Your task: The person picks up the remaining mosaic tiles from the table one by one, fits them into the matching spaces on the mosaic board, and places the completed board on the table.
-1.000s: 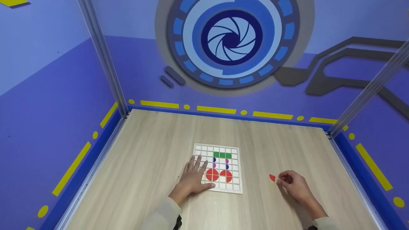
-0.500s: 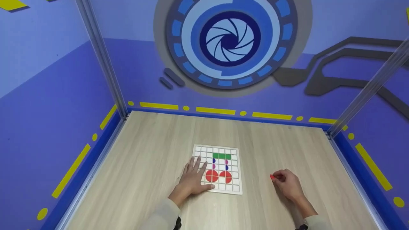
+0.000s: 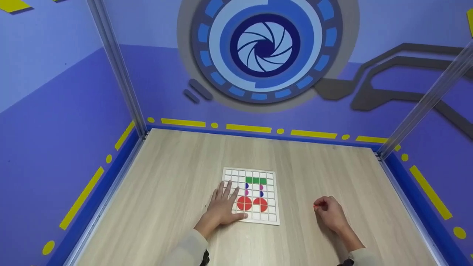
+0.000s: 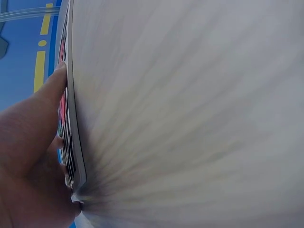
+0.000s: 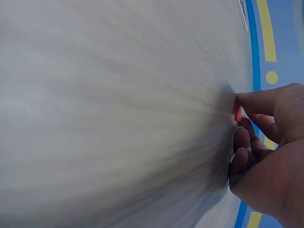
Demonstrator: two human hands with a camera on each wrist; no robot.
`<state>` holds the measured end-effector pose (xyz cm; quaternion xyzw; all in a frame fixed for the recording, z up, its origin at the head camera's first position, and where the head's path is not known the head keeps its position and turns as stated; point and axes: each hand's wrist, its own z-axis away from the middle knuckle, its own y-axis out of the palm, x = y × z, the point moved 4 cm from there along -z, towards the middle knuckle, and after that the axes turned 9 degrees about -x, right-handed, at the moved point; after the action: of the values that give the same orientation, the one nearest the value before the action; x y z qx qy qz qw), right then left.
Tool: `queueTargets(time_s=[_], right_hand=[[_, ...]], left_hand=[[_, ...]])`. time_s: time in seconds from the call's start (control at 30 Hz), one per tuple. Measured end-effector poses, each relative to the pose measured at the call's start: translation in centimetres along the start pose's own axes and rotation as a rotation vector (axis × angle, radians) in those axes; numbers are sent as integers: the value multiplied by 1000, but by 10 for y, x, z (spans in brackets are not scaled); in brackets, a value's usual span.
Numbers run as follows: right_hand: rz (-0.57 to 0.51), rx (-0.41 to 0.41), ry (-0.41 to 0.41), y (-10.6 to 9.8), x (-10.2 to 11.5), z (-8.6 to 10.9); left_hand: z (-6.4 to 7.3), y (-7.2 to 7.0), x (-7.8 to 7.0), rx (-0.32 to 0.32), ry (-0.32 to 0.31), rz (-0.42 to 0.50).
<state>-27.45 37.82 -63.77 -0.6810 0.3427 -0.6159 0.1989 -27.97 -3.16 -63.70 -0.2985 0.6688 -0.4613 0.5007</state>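
A white gridded board [image 3: 271, 218] lies on the table, with colored pieces set in its squares: a green strip [image 3: 256, 180], small blue and pink half-rounds, a full red circle [image 3: 244, 203] and a red circle [image 3: 261, 204] whose lower left quarter is white. Spread over the board's left side, my left hand [image 3: 221, 208] rests with straight fingers, the thumb on the near edge. To the right of the board, my right hand [image 3: 331, 213] pinches a small red quarter-circle piece [image 5: 238, 111] at the tabletop. Fingers cover most of that piece in the head view.
The wooden table [image 3: 177, 159] is bounded by blue-purple panels [image 3: 155, 85] at the back and both sides. Metal posts [image 3: 118, 70] stand at the back corners. Bare tabletop separates the board from my right hand.
My right hand has moved slightly left onto the red quarter-circle piece, which lay visible beside the fingertips and is now pinched. My left hand stays on the board.
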Motion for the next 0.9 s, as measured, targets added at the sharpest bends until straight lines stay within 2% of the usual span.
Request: queueTargets(time_s=[0.43,0.7,0.9], right_hand=[[34,-37,25,-6,-3,-1],[48,-7,16,-7,-4,-1],[17,21,5,-7,-5,0]], left_hand=[[0,0,-1,-3,3,-21],[1,-1,-1,-2,13,-12],[1,1,2,1,8,-11]])
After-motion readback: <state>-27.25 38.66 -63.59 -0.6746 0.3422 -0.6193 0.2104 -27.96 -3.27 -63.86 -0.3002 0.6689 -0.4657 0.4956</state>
